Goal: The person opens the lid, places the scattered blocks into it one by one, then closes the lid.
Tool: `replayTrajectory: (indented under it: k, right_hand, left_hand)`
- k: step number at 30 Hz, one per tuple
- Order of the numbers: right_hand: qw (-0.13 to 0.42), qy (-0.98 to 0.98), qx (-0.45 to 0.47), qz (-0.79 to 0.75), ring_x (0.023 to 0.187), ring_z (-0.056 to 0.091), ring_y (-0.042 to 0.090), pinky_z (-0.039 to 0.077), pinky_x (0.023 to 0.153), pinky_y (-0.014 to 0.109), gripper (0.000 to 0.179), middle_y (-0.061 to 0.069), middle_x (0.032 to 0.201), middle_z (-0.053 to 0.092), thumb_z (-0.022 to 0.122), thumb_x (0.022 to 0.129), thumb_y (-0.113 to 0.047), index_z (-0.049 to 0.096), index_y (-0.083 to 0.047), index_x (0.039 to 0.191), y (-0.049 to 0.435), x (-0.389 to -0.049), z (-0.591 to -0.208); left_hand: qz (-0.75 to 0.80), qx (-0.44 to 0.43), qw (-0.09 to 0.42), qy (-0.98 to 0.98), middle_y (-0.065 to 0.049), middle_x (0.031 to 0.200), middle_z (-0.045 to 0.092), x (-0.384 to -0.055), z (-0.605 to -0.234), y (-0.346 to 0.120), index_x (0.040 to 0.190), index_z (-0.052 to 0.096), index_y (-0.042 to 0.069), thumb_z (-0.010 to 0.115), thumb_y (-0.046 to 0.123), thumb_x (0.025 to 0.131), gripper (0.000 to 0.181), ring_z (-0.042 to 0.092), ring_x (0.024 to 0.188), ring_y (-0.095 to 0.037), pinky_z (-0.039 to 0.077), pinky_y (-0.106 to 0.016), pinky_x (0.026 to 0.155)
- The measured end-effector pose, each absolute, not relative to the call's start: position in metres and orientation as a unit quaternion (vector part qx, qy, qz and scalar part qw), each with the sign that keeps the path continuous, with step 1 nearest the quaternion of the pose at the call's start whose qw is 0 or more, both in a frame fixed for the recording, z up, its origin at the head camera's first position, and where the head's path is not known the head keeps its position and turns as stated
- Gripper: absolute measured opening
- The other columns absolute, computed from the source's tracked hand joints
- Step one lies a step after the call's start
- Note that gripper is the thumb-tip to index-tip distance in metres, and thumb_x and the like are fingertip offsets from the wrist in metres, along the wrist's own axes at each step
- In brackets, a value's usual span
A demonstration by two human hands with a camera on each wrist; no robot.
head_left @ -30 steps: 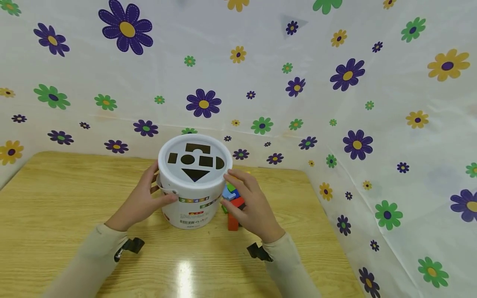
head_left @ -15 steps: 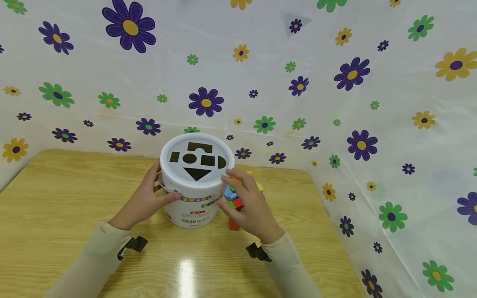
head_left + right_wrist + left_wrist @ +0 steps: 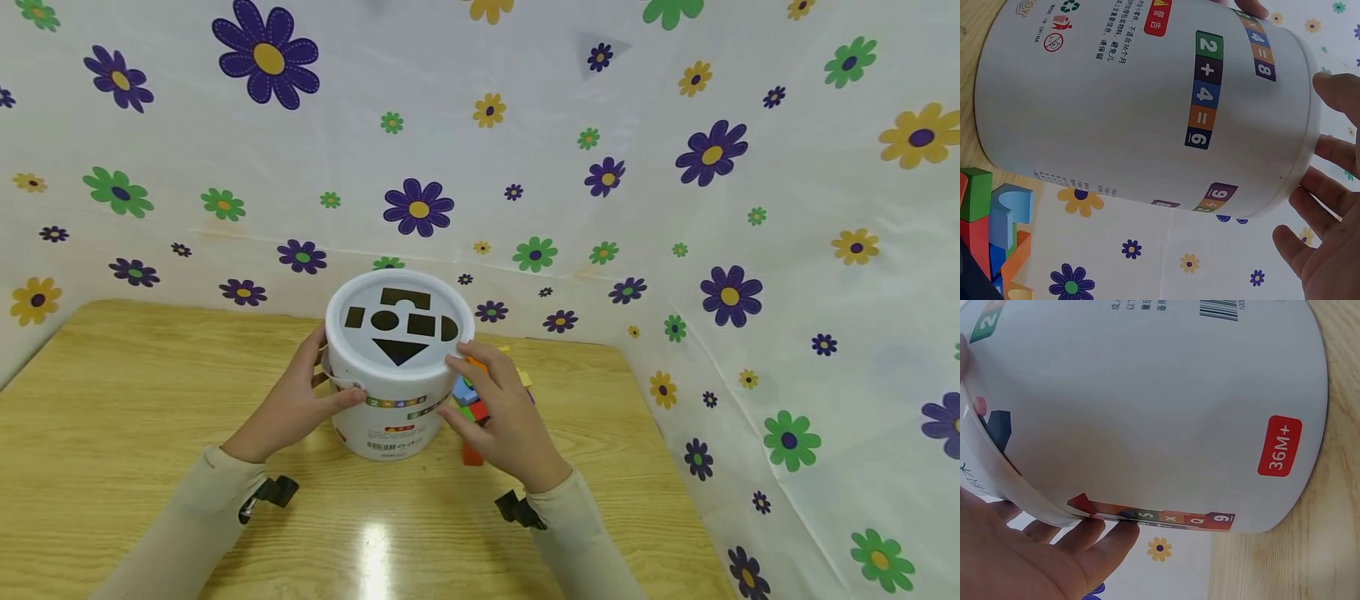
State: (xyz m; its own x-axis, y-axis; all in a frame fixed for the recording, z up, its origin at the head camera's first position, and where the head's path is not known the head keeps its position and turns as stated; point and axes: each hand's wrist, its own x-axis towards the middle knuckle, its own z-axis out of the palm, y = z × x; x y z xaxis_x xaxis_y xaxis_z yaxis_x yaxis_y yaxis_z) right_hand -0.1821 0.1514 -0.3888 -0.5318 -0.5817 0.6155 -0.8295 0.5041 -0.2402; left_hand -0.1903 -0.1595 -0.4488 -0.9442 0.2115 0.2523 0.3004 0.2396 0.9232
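A white shape-sorter bucket (image 3: 393, 425) stands upright on the wooden table. Its white lid (image 3: 360, 354) has several cut-out shapes, including a triangle and a circle. My left hand (image 3: 296, 396) holds the bucket's left side, thumb on the front and fingers round the side below the lid, by the white handle. In the left wrist view those fingers reach behind the wall. On the right, my right hand (image 3: 510, 408) rests its fingertips along the lid's rim, fingers only slightly bent; the right wrist view shows them spread there. No other thing is in either hand.
Coloured toy blocks (image 3: 468, 396) lie piled to the right of the bucket, partly hidden behind my right hand. A red block (image 3: 472, 452) sits nearest me. Flower-patterned sheeting (image 3: 465, 125) rises behind the table (image 3: 187, 358) and along its right side.
The head view has shifted slightly, so the scene sits a little further right. My right hand has edged left against the bucket, covering more of the red block. The bucket stays standing.
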Motion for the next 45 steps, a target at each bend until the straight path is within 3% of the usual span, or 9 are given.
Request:
replayTrajectory:
  k: [8, 16, 26, 36, 40, 45]
  right_hand:
    - [0.23, -0.841, 0.416, 0.259, 0.141, 0.044, 0.029, 0.046, 0.116, 0.045, 0.057, 0.011, 0.152, 0.047, 0.082, 0.091, -0.023, 0.061, -0.006, 0.141, 0.151, -0.183, -0.386]
    - [0.232, -0.839, 0.424, 0.253, 0.141, 0.044, 0.03, 0.046, 0.117, 0.047, 0.057, 0.011, 0.152, 0.048, 0.081, 0.092, -0.026, 0.06, -0.008, 0.142, 0.153, -0.185, -0.385]
    - [0.239, -0.837, 0.437, 0.226, 0.139, 0.044, 0.031, 0.043, 0.118, 0.047, 0.052, 0.009, 0.148, 0.051, 0.081, 0.092, -0.022, 0.062, -0.009, 0.139, 0.148, -0.189, -0.378]
    - [0.257, -0.822, 0.482, 0.163, 0.13, 0.055, 0.028, 0.03, 0.126, 0.053, 0.043, 0.007, 0.134, 0.064, 0.083, 0.09, -0.022, 0.069, -0.012, 0.129, 0.136, -0.199, -0.362]
    - [0.237, -0.824, 0.495, 0.138, 0.125, 0.059, 0.024, 0.043, 0.118, 0.042, 0.037, 0.003, 0.13, 0.066, 0.08, 0.093, -0.024, 0.071, -0.013, 0.127, 0.131, -0.202, -0.351]
    - [0.21, -0.823, 0.513, 0.124, 0.106, 0.067, 0.016, 0.058, 0.094, 0.027, 0.029, 0.0, 0.118, 0.072, 0.08, 0.093, -0.024, 0.074, -0.012, 0.119, 0.126, -0.205, -0.341]
  left_hand:
    - [-0.592, -0.153, 0.038, -0.791, -0.005, 0.162, 0.03, -0.191, -0.448, -0.16, 0.163, 0.009, 0.046, 0.081, 0.024, 0.091, 0.104, 0.034, 0.146, -0.033, 0.037, -0.07, 0.114]
    - [-0.587, -0.157, 0.04, -0.793, -0.009, 0.163, 0.029, -0.191, -0.448, -0.16, 0.165, 0.008, 0.038, 0.082, 0.026, 0.091, 0.106, 0.032, 0.148, -0.038, 0.036, -0.071, 0.115]
    - [-0.589, -0.154, 0.041, -0.793, -0.007, 0.163, 0.029, -0.196, -0.451, -0.16, 0.165, 0.009, 0.039, 0.081, 0.028, 0.091, 0.104, 0.031, 0.149, -0.036, 0.035, -0.071, 0.116]
    - [-0.59, -0.152, 0.036, -0.792, -0.009, 0.163, 0.029, -0.194, -0.451, -0.158, 0.166, 0.009, 0.036, 0.082, 0.029, 0.091, 0.105, 0.032, 0.148, -0.038, 0.036, -0.07, 0.115]
    - [-0.587, -0.151, 0.034, -0.795, -0.011, 0.164, 0.028, -0.192, -0.45, -0.158, 0.166, 0.007, 0.035, 0.081, 0.03, 0.091, 0.106, 0.032, 0.148, -0.04, 0.037, -0.071, 0.114]
    - [-0.589, -0.153, 0.034, -0.793, -0.011, 0.164, 0.029, -0.191, -0.45, -0.158, 0.166, 0.006, 0.037, 0.081, 0.028, 0.092, 0.105, 0.032, 0.148, -0.041, 0.037, -0.072, 0.113]
